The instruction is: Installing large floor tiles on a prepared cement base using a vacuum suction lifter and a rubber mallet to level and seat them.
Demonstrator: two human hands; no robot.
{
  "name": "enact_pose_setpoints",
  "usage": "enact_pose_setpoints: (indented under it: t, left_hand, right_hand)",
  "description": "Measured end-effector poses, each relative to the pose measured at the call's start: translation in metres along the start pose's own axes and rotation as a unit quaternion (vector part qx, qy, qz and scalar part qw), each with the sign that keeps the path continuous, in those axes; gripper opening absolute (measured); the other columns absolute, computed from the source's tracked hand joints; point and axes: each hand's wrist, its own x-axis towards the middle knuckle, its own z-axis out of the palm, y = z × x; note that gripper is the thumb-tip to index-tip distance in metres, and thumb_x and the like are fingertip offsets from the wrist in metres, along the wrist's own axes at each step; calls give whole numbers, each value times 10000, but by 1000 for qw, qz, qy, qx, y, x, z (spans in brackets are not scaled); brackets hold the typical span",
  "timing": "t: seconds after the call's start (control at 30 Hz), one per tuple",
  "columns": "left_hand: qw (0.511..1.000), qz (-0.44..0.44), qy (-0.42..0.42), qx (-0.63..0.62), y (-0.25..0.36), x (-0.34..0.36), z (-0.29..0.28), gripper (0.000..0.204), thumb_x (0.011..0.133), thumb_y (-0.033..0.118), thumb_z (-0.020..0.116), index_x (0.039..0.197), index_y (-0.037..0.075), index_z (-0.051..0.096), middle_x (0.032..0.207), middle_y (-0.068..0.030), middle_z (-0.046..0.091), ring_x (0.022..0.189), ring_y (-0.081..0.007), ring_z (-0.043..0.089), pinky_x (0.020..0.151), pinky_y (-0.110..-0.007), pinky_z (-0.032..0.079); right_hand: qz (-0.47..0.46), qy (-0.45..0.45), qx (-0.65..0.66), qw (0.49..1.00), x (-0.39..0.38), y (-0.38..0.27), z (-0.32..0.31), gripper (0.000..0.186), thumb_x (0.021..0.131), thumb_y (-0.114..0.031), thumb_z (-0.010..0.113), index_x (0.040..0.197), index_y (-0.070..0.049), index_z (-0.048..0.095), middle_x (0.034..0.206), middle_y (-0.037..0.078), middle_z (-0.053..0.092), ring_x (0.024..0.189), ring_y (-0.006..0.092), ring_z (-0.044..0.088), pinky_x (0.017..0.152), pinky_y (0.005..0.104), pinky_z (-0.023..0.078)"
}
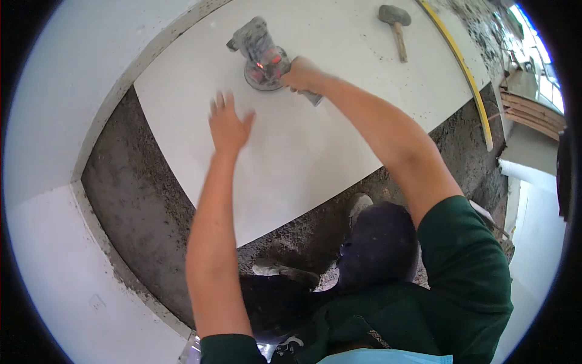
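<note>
Powered tool on white slab, worked from the right

Tool [253, 43]: grey, dusty, round base, red light; stands on the far part of the slab, ahead of both grips.
Slab [291, 151]: large, white, lying over dark mortar [127, 164], which shows along its left and near edges.
Right grip [301, 74]: closed round the tool's side handle [312, 97].
Left grip [229, 124]: empty, fingers spread above or on the slab, just beside the tool.
Mallet [398, 31]: lies on the slab, right of the tool, well apart.
Yellow bar [462, 60]: long, across the slab's right side.

Step, by judgement: running the tool over the slab to settle it into the mortar. A next shift of the tool would call for a firm right hold, the base kept flat and the left fingers clear.

Hard to make out: whether the left palm touches the slab; the right fingertips, hidden around the handle; the base's underside. The slab's far edge is cut off by the frame.
</note>
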Motion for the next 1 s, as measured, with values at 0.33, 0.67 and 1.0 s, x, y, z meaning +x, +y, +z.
enact_pose_setpoints:
  t: [0.33, 0.67, 1.0]
  left_hand:
    - [616, -346, 87, -702, 38, 30, -14, 787, 1055, 638, 363, 1465, -24, 472, 1434, -188, 578, 1294, -300, 570, 1095, -411, 419]
    - [481, -234, -55, -843, 100, -28, -13, 832, 1063, 647, 160, 1390, -23, 529, 1308, -145, 652, 1189, -247, 644, 1062, -419, 525]
    - [451, -166, -40, -876, 107, -46, -21, 380, 1099, 275, 481, 1311, -18, 597, 1180, -107, 703, 1051, -182, 686, 935, -347, 577]
  right_hand:
    - [42, -258, 545, 796, -102, 29, -15, 500, 902, -208, 700, 1314, 26, 543, 1093, 173, 665, 870, 251, 683, 767, 389, 575]
    - [111, -303, 707, 630, -201, 83, 34, 642, 932, -663, 593, 1227, -94, 557, 775, 27, 515, 589, 149, 488, 555, 353, 415]
    - [73, -279, 656, 697, -231, 56, 21, 690, 877, -628, 669, 1225, -41, 561, 801, 80, 580, 593, 208, 533, 594, 395, 452]
